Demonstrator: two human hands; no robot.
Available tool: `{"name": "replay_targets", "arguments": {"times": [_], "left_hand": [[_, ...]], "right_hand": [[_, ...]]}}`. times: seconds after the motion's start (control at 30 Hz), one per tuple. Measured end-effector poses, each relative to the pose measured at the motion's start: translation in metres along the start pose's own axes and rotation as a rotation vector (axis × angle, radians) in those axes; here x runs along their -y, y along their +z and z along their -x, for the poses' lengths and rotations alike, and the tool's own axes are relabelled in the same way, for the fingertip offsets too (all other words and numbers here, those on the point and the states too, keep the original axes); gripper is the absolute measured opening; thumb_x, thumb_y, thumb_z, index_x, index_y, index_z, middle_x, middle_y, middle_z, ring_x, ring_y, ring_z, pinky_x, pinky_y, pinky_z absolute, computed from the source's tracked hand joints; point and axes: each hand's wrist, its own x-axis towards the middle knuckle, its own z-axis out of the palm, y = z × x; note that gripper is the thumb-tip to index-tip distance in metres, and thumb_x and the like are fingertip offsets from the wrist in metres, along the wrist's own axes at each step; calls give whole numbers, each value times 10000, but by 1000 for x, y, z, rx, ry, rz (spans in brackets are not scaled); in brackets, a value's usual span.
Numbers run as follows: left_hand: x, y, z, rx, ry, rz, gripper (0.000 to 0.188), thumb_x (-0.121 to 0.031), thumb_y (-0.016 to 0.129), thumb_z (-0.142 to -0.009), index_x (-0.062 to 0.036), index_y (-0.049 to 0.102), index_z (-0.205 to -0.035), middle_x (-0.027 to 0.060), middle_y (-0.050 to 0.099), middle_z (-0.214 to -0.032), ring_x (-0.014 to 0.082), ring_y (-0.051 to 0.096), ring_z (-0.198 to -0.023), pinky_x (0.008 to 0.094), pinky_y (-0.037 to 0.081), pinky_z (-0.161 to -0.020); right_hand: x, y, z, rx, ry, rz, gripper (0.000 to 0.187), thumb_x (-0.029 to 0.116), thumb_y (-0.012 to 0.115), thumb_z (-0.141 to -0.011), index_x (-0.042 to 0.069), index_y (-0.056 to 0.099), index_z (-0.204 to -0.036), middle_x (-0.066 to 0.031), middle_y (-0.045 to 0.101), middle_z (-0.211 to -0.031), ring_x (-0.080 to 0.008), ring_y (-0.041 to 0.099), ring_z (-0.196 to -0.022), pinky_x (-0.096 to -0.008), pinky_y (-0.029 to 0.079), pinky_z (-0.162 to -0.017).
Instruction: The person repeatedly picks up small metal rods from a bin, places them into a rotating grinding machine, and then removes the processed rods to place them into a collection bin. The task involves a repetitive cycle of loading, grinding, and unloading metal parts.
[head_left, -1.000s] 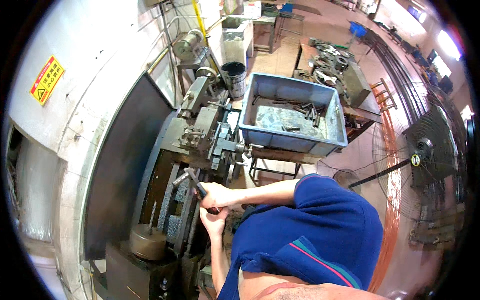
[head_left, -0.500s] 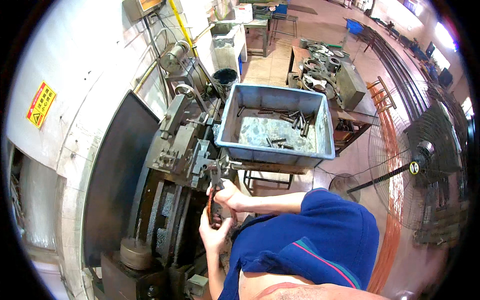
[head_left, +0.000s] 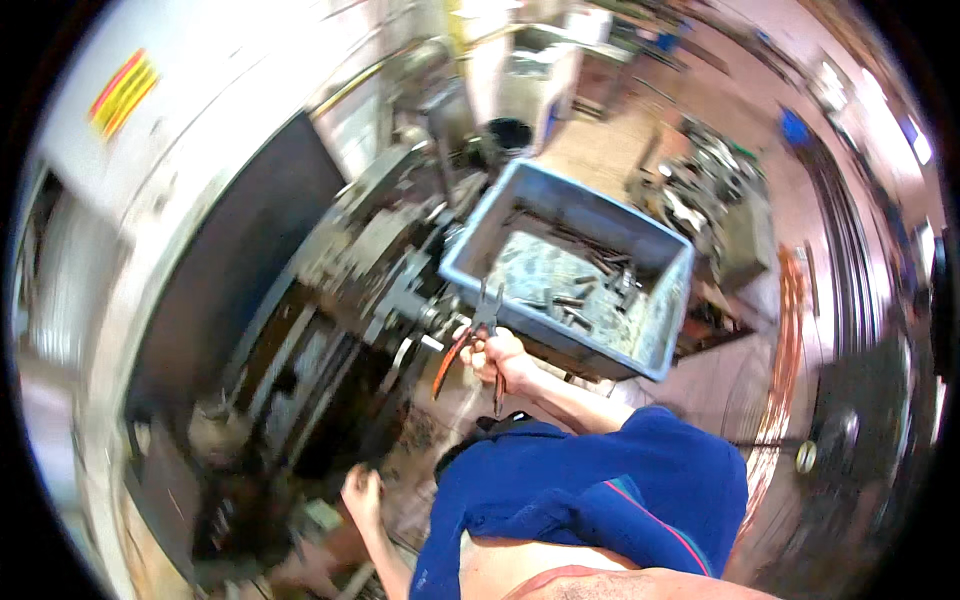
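My right hand (head_left: pixel 503 362) clasps pliers (head_left: pixel 486 316), seemingly by one handle (head_left: pixel 499 398), so they splay; bin (head_left: pixel 600 350) beyond. My left hand's (head_left: pixel 363 491) hold I can't tell.

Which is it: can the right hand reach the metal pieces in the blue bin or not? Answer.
Likely yes: the right hand, holding pliers, is near the rim of the open-topped blue bin, and nothing seems to cover the metal pieces.

"Where's your cam sitting?"

"On my head, left of two side-by-side fisheyes, aimed down over my left hand (head_left: pixel 362 492) and right hand (head_left: pixel 503 360). My blue shirt (head_left: pixel 590 490) is super close, near edge."

"Wide?"

"Yeah, lathe (head_left: pixel 340 270) on the left, blue tub (head_left: pixel 580 348) farther out, straight edges bending toward the rim."
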Motion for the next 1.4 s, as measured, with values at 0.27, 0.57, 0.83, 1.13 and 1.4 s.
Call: {"name": "replay_targets", "arguments": {"times": [0.27,0.57,0.83,1.13,1.4], "left_hand": [[-2,-60,83,-273,83,-284,360,-180,644,-753,37,564,-1028,94,624,-855,135,569,-782,276,456,-717],[170,-160,249,-998,-433,45,285,-131,602,-707,66,600,-914,66,586,-607,112,546,-513,249,429,-494],[229,-173,221,-828,-586,-344,288,-259,642,-662,-21,645,-825,175,623,-747,311,616,-759,372,479,-692],[224,-183,148,-1034,-1077,-278,414,-403,654,-700,-78,613,-953,133,618,-1005,285,587,-959,396,475,-797],[238,-187,150,-1190,-962,-1,299,-239,645,-671,36,596,-777,172,632,-688,301,638,-665,380,500,-706]], "right_hand": [[-84,42,19,427,491,213,303,131,544,-765,3,516,-1038,-16,499,-679,-48,358,-453,-177,273,-387],[-142,63,-4,441,674,355,343,230,478,-800,-14,505,-1039,-32,451,-643,-54,320,-439,-192,255,-405],[-159,90,2,410,677,443,319,128,388,-748,-10,513,-1007,-46,450,-641,-60,298,-440,-198,251,-408],[-154,92,13,264,637,451,304,128,363,-774,-17,509,-998,-45,434,-624,-69,299,-436,-202,258,-401],[-144,76,10,276,642,392,267,142,377,-768,18,496,-972,-41,447,-663,-56,300,-445,-201,258,-398]]}}
